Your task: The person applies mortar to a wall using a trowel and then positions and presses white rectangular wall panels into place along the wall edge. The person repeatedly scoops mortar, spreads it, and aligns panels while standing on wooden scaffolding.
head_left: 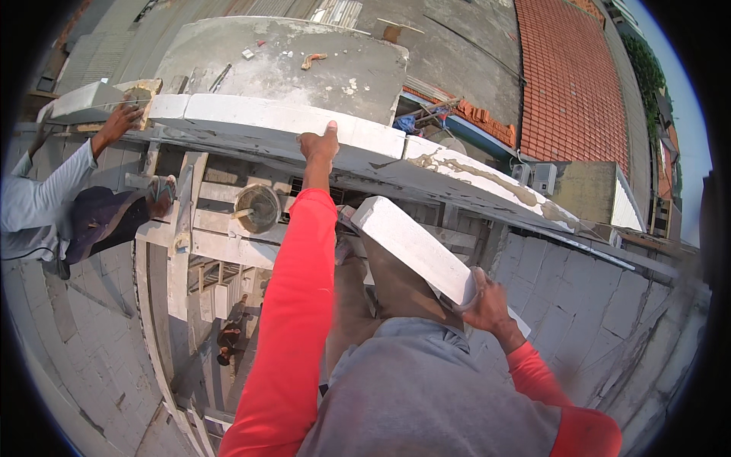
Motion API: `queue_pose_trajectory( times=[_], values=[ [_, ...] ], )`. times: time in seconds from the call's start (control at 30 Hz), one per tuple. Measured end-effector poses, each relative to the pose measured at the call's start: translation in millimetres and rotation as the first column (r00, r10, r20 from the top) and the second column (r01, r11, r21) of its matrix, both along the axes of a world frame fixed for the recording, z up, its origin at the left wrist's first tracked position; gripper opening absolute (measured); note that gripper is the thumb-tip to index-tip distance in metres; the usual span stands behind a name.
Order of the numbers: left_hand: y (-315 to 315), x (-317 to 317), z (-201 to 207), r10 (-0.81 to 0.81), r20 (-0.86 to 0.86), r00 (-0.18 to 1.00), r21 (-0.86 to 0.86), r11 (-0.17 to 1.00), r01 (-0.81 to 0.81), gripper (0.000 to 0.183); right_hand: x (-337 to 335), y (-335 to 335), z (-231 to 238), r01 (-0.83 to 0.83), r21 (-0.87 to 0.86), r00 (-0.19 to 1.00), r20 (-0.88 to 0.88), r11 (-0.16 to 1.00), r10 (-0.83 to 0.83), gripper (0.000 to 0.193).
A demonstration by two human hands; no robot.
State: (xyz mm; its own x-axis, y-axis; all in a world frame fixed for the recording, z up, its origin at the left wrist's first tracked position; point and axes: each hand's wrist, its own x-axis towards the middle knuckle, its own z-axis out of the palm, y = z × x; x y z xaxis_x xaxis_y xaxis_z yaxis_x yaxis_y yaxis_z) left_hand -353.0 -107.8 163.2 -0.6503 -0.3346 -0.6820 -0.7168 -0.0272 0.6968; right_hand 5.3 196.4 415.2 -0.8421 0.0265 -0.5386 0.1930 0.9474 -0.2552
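Observation:
My left arm reaches out to a low wall of white blocks [266,116]. There my left hand [318,146] grips the near top edge, thumb laid up over the top, its other fingers curled and partly hidden. In my right hand [486,303] is the near end of a loose white block [415,251]. That block slants over my thighs, its far end short of the wall. Right of my left hand, grey mortar [476,171] is smeared unevenly along the wall's top.
A bucket of mortar [257,209] stands on scaffold planks [228,245] below the wall. At the left, a co-worker [57,198] has a hand on the wall's mortared end. A person [228,335] is far below, between the beams. Tiled roofs [571,76] lie beyond.

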Motion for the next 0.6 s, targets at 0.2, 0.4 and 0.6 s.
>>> queue_pose_trajectory(
  times=[0.2,0.4,0.6],
  values=[
    [-1,3,15,0.071,-0.048,0.996,0.154,0.986,-0.062,0.074,24,23,17,0.042,-0.001,0.999,0.026,0.999,-0.042,0.089],
    [-11,4,12,0.008,-0.089,0.996,0.144,0.99,0.005,0.069,35,56,24,0.022,-0.078,0.999,-0.029,0.997,-0.024,0.087],
    [-22,-2,5,0.027,-0.022,0.999,0.264,0.964,-0.02,0.058,49,106,22,0.053,-0.16,0.989,-0.125,0.986,-0.074,0.079]
  ],
)
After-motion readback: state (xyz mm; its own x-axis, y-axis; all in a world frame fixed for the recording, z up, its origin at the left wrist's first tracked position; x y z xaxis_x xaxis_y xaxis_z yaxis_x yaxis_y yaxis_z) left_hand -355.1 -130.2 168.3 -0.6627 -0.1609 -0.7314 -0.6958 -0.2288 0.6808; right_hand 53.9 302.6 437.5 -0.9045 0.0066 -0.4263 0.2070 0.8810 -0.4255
